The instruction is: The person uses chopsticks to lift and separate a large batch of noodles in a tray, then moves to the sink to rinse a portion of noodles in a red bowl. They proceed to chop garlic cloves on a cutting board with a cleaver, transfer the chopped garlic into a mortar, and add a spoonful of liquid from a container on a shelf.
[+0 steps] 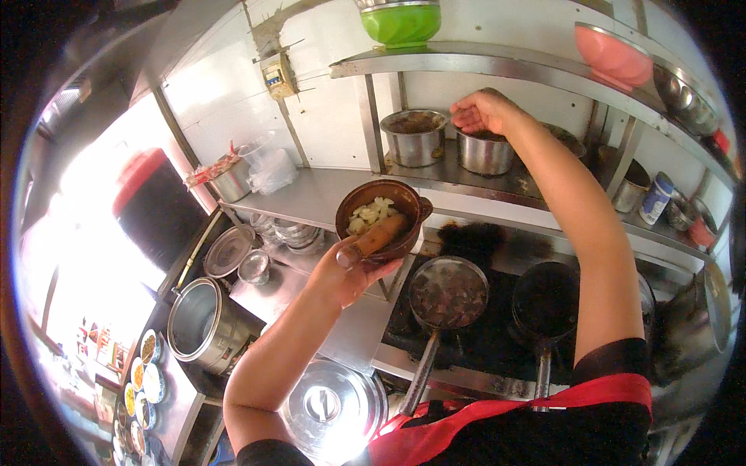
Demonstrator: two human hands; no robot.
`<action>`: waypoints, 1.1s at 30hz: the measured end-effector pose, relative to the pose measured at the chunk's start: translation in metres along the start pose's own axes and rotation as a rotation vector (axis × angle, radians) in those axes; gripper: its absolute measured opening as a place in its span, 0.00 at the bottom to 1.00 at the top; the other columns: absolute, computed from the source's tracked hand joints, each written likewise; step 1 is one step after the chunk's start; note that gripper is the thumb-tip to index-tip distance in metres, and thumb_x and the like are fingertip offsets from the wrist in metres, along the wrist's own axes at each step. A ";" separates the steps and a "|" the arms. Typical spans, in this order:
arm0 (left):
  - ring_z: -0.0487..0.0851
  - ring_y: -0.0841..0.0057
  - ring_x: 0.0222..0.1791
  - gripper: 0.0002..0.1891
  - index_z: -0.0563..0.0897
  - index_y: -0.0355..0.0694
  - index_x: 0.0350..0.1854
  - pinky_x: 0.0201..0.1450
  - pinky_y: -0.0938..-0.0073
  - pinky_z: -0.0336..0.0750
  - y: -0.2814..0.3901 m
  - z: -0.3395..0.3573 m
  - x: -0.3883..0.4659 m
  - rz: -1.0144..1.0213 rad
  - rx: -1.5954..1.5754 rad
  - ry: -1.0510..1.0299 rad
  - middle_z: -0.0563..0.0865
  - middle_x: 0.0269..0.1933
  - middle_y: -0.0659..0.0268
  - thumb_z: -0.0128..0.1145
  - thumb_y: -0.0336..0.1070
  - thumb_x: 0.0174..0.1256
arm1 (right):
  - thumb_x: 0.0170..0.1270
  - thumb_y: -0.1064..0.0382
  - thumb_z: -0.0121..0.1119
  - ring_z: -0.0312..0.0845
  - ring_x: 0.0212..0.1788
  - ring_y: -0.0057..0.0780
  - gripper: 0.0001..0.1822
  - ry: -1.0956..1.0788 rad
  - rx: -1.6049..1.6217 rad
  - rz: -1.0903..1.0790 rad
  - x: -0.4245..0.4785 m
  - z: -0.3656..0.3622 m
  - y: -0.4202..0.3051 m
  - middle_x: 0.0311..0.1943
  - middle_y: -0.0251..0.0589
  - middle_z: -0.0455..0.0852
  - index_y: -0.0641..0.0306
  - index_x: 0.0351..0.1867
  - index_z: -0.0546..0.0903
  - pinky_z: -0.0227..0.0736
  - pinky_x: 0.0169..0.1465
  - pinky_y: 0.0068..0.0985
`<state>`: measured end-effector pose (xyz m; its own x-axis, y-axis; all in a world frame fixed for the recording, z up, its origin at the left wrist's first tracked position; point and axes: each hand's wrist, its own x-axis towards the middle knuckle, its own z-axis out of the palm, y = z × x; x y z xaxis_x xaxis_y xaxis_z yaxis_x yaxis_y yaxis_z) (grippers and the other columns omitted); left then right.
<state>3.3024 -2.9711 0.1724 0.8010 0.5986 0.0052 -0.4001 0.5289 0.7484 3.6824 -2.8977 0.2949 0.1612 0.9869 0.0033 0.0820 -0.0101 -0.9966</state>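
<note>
My left hand (355,274) holds up a brown mortar (417,233) from below. Pale peeled cloves (368,213), seemingly garlic, lie in it, along with a wooden pestle (376,237) whose rounded end sticks out over the rim towards me. My right hand (481,112) is raised at the rim of a steel pot (485,156) on the shelf, its fingers curled; whether they pinch anything is hidden. Another steel pot (412,143) with brown contents stands just left of it.
A pan of dark food pieces (449,294) and a black pan (546,303) sit on the stove, handles towards me. Green (402,24) and pink bowls (615,55) top the upper shelf. A lidded steel pot (326,408), an open steel container (197,326) and filled small plates (152,381) stand lower left.
</note>
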 end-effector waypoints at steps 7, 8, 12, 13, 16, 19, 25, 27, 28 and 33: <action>0.75 0.61 0.62 0.36 0.62 0.32 0.68 0.63 0.57 0.74 0.000 -0.001 0.008 0.005 0.025 -0.023 0.73 0.64 0.56 0.60 0.38 0.58 | 0.63 0.64 0.53 0.85 0.41 0.38 0.13 0.011 0.181 0.014 0.006 -0.007 0.009 0.38 0.50 0.85 0.72 0.43 0.80 0.84 0.41 0.34; 0.75 0.61 0.62 0.35 0.62 0.32 0.68 0.63 0.58 0.74 0.000 0.002 0.008 -0.009 0.020 -0.024 0.73 0.64 0.56 0.59 0.38 0.59 | 0.64 0.64 0.53 0.85 0.41 0.38 0.13 0.040 0.209 0.002 0.003 -0.008 0.008 0.38 0.51 0.85 0.72 0.43 0.80 0.84 0.41 0.34; 0.75 0.62 0.61 0.31 0.63 0.33 0.68 0.61 0.58 0.75 0.000 0.005 0.010 -0.021 0.038 0.039 0.74 0.64 0.58 0.55 0.38 0.63 | 0.64 0.63 0.54 0.85 0.41 0.36 0.13 0.039 0.271 -0.097 -0.011 -0.014 0.004 0.39 0.49 0.86 0.71 0.42 0.81 0.83 0.44 0.34; 0.76 0.63 0.61 0.30 0.64 0.34 0.68 0.61 0.59 0.76 0.000 0.008 0.010 -0.022 0.045 0.061 0.74 0.64 0.58 0.54 0.38 0.64 | 0.64 0.62 0.54 0.85 0.41 0.35 0.13 0.033 0.276 -0.114 -0.018 -0.014 0.001 0.39 0.49 0.86 0.70 0.42 0.81 0.83 0.45 0.34; 0.76 0.63 0.61 0.28 0.64 0.35 0.67 0.61 0.58 0.76 -0.001 0.010 0.013 -0.025 0.048 0.049 0.74 0.63 0.58 0.52 0.37 0.65 | 0.65 0.61 0.55 0.85 0.40 0.33 0.13 -0.052 0.285 -0.154 -0.039 -0.014 -0.008 0.38 0.47 0.87 0.69 0.44 0.82 0.82 0.45 0.33; 0.76 0.63 0.61 0.27 0.65 0.35 0.67 0.61 0.58 0.75 -0.003 0.009 0.013 0.010 0.080 -0.007 0.74 0.63 0.58 0.52 0.37 0.66 | 0.66 0.60 0.56 0.85 0.39 0.31 0.13 -0.171 0.236 -0.187 -0.062 -0.005 -0.014 0.39 0.46 0.87 0.67 0.45 0.82 0.82 0.45 0.30; 0.75 0.59 0.62 0.35 0.65 0.40 0.68 0.63 0.54 0.73 -0.003 0.011 0.015 -0.003 0.052 0.081 0.74 0.64 0.57 0.61 0.44 0.58 | 0.68 0.58 0.55 0.83 0.37 0.24 0.14 -0.150 -0.088 -0.423 -0.101 0.034 -0.021 0.37 0.42 0.87 0.65 0.47 0.82 0.79 0.43 0.23; 0.74 0.58 0.62 0.33 0.65 0.40 0.67 0.63 0.53 0.73 -0.003 0.010 0.014 0.001 0.037 0.031 0.74 0.64 0.56 0.59 0.43 0.59 | 0.69 0.56 0.56 0.82 0.36 0.22 0.15 -0.016 -0.201 -0.529 -0.086 0.032 -0.022 0.37 0.41 0.86 0.65 0.47 0.82 0.78 0.42 0.22; 0.75 0.59 0.62 0.28 0.65 0.38 0.67 0.63 0.52 0.73 -0.002 0.008 0.012 -0.001 0.000 0.007 0.73 0.64 0.56 0.52 0.39 0.65 | 0.68 0.55 0.55 0.81 0.34 0.21 0.16 0.044 -0.273 -0.515 -0.080 0.036 -0.023 0.37 0.40 0.86 0.65 0.46 0.82 0.78 0.39 0.21; 0.76 0.59 0.60 0.23 0.65 0.35 0.66 0.61 0.53 0.75 -0.006 0.019 0.008 -0.016 -0.002 0.193 0.74 0.63 0.56 0.44 0.36 0.72 | 0.66 0.56 0.56 0.78 0.26 0.19 0.15 0.157 -0.400 -0.381 -0.036 0.042 0.000 0.34 0.41 0.86 0.67 0.43 0.83 0.69 0.24 0.17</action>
<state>3.3192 -2.9808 0.1804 0.7068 0.6946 -0.1340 -0.3894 0.5402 0.7460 3.6358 -2.9263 0.2917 0.1895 0.8972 0.3988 0.5237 0.2512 -0.8140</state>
